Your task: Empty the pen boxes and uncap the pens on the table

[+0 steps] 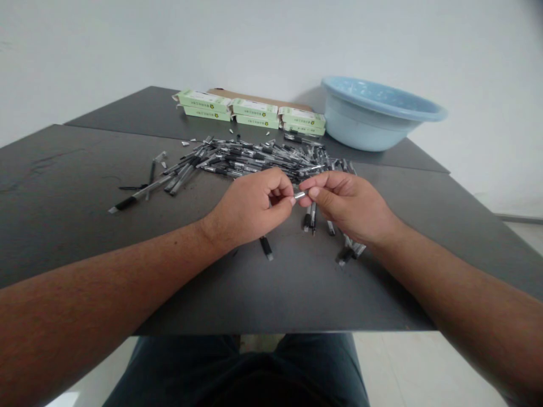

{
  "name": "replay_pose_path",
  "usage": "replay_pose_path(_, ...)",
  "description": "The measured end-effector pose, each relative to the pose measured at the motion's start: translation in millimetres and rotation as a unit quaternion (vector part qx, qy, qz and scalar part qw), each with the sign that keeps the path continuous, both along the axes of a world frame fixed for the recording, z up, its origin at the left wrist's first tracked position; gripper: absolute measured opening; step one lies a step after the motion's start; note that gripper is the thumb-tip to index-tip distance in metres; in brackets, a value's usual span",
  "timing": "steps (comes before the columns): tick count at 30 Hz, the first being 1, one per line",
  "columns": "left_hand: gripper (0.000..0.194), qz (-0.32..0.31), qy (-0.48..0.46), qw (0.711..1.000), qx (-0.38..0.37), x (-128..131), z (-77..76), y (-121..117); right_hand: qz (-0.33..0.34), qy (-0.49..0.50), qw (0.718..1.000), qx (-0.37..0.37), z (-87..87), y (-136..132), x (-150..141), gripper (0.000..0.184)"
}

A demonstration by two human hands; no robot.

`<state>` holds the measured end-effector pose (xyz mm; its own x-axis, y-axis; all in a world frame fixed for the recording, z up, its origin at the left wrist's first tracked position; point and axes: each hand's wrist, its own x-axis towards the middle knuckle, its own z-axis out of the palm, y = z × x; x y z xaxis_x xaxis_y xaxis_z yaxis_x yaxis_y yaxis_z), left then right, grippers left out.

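we hold a silvery piece (300, 195) at centre: our left hand (261, 203) has thumb and fingertips clamped on its nine o'clock end, our right hand (345, 203) likewise at three. pens (250, 154) spread beyond, ten to one o'clock.

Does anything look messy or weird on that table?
Yes: the pens lie in a jumbled heap, while the green boxes behind them sit in neat stacks. One stray pen pokes out on the picture's left.
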<state>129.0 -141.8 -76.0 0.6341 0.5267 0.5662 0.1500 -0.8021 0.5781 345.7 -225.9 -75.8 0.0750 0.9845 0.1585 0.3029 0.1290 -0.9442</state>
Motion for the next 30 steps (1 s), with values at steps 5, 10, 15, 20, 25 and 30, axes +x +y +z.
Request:
replay_pose_path(5, 0.004, 0.016, 0.008, 1.000, 0.014, -0.5, -0.6, -0.1, -0.013, -0.055, 0.998, 0.020, 5.6, -2.3, -1.2, 0.029)
replay_pose_path(10, 0.004, 0.028, 0.017, 0.999, 0.007, -0.4, -1.3, 2.1, -0.025, -0.086, 0.995, 0.036, 5.9, -5.2, -3.5, 0.027)
replay_pose_path(15, 0.007, 0.034, 0.014, 0.999, -0.008, 0.4, -1.0, 3.7, -0.027, -0.128, 0.989, 0.062, 5.4, -7.2, -4.7, 0.024)
replay_pose_path(20, 0.005, 0.038, 0.002, 0.998, -0.042, 1.8, 0.2, 1.9, -0.042, -0.140, 0.985, 0.090, 2.5, -7.7, -5.4, 0.023)
replay_pose_path(25, 0.007, 0.031, -0.003, 0.992, -0.123, 4.4, -0.4, 0.1, -0.062, -0.135, 0.983, 0.107, 1.6, -5.5, -6.1, 0.020)
replay_pose_path(30, 0.009, 0.034, -0.006, 0.982, -0.186, 6.8, -1.6, 0.1, -0.071, -0.142, 0.981, 0.115, 1.5, -4.9, -6.3, 0.019)
